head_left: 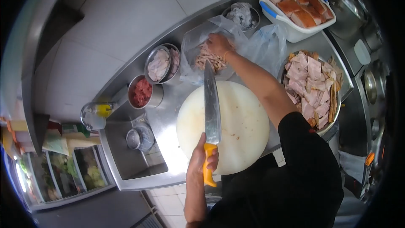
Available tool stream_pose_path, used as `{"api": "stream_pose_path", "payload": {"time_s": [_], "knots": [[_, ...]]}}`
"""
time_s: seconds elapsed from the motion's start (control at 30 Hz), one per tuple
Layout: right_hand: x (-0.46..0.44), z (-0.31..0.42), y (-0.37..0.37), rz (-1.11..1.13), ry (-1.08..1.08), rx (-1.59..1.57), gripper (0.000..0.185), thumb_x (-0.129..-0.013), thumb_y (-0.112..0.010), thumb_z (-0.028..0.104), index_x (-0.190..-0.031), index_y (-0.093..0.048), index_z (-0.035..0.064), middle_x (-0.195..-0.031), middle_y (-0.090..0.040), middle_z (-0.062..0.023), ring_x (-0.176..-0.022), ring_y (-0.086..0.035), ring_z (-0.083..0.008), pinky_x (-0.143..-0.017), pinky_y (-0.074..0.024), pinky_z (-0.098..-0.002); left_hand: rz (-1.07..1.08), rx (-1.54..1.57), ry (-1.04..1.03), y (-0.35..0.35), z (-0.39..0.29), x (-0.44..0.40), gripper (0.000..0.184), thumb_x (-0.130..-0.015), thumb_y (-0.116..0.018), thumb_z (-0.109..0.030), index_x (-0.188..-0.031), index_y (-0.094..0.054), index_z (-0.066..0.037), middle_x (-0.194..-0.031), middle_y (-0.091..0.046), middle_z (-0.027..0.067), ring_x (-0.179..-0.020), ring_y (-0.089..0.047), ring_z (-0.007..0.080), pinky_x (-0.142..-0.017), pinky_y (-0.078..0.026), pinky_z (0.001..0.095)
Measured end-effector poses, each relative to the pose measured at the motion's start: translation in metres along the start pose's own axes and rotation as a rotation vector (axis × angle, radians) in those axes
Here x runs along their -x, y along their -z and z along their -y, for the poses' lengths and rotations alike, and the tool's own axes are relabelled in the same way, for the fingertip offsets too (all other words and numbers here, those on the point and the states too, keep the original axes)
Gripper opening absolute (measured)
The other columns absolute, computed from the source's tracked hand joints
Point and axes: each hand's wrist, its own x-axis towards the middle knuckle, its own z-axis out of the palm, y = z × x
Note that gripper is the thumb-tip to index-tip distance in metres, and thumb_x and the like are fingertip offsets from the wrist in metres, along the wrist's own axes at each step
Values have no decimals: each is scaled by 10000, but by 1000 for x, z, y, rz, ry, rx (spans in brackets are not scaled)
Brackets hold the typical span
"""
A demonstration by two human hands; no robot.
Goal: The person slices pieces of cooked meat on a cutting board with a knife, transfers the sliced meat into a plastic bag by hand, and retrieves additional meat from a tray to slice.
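My left hand [201,157] grips the yellow handle of a large kitchen knife [212,109]. The blade lies over a round white cutting board [244,122], and its tip points at a pile of meat strips [211,60]. Those strips rest in an open clear plastic bag [190,46] behind the board. My right hand [220,45] reaches into the bag, its fingers curled down onto the strips; the fingertips are partly hidden. A few crumbs dot the board.
A white tub [291,27] of browned meat slabs stands back right, above a large bowl [336,109] of meat pieces. Metal bowls of pale meat [158,65] and red meat [140,93] sit left. The sink [126,156] holds a small pot [133,138].
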Motion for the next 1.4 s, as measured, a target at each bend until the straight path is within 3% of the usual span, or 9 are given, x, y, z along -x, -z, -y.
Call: {"api": "stream_pose_path", "payload": {"time_s": [0.27, 0.37, 0.47, 0.67, 0.7, 0.87, 1.07, 1.27, 1.4], "knots": [[9, -16, 19, -22, -128, -144, 121, -788, -713, 99, -886, -782, 84, -913, -748, -177, -885, -719, -361, -828, -566, -429, -281, -117, -78, 8, 62, 29, 781, -1008, -276, -774, -650, -500, -118, -473, -387, -10, -329, -376, 135, -364, -371, 264], [34, 9, 28, -100, 19, -170, 258, -846, -733, 324, -727, -753, 95, -769, -703, -185, -825, -693, -376, -778, -551, -457, -474, -127, -41, -14, 68, 40, 735, -1013, -317, -752, -666, -509, -133, -487, -385, -18, -384, -368, 115, -403, -330, 244], [80, 45, 86, -137, 150, -208, 183, -851, -765, 264, -849, -759, 81, -807, -708, -153, -823, -683, -350, -794, -550, -440, -634, -79, -198, -14, 82, 33, 707, -991, -402, -766, -689, -495, -134, -460, -380, -22, -330, -343, 106, -349, -278, 242], [200, 20, 224, -261, -2, -269, 161, -854, -775, 97, -1010, -769, 57, -935, -734, -128, -897, -702, -310, -877, -541, -401, -592, -186, -303, 7, 78, 39, 693, -997, -412, -752, -710, -498, -127, -478, -400, -14, -338, -354, 103, -360, -284, 235], [215, 3, 247, -314, 1, -121, 168, -853, -753, 60, -1020, -770, 61, -974, -739, -140, -925, -699, -315, -886, -543, -405, -556, -235, -276, 21, 77, 40, 692, -1021, -354, -740, -875, -557, -95, -590, -481, 10, -409, -418, 122, -418, -355, 255], [253, -73, 357, -497, -176, 407, 341, -805, -687, 45, -1140, -749, 74, -1122, -722, -193, -1095, -643, -377, -957, -518, -456, -541, -290, -306, 16, 78, 50, 762, -998, -321, -785, -705, -527, -113, -498, -404, 0, -394, -426, 126, -427, -365, 261], [204, -119, 371, -111, -367, 668, 560, -757, -751, 150, -1307, -662, 94, -1199, -695, -229, -1198, -607, -391, -994, -498, -450, -435, -390, -362, 30, 85, 42, 748, -1011, -293, -772, -737, -534, -118, -507, -414, 5, -393, -435, 129, -431, -387, 261], [208, -82, 398, -31, -358, 284, 478, -738, -761, 179, -1193, -687, 52, -1070, -724, -217, -1081, -677, -380, -964, -522, -433, -489, -288, -345, 32, 103, 54, 719, -1027, -282, -748, -801, -537, -116, -532, -425, 8, -406, -437, 126, -450, -409, 278], [218, -129, 378, -241, -207, 382, 394, -709, -799, 173, -1038, -648, 18, -897, -701, -146, -847, -680, -337, -817, -537, -407, -519, -235, -349, 42, 113, 57, 707, -1029, -282, -746, -818, -526, -117, -545, -433, 7, -418, -431, 129, -465, -407, 278]]}}
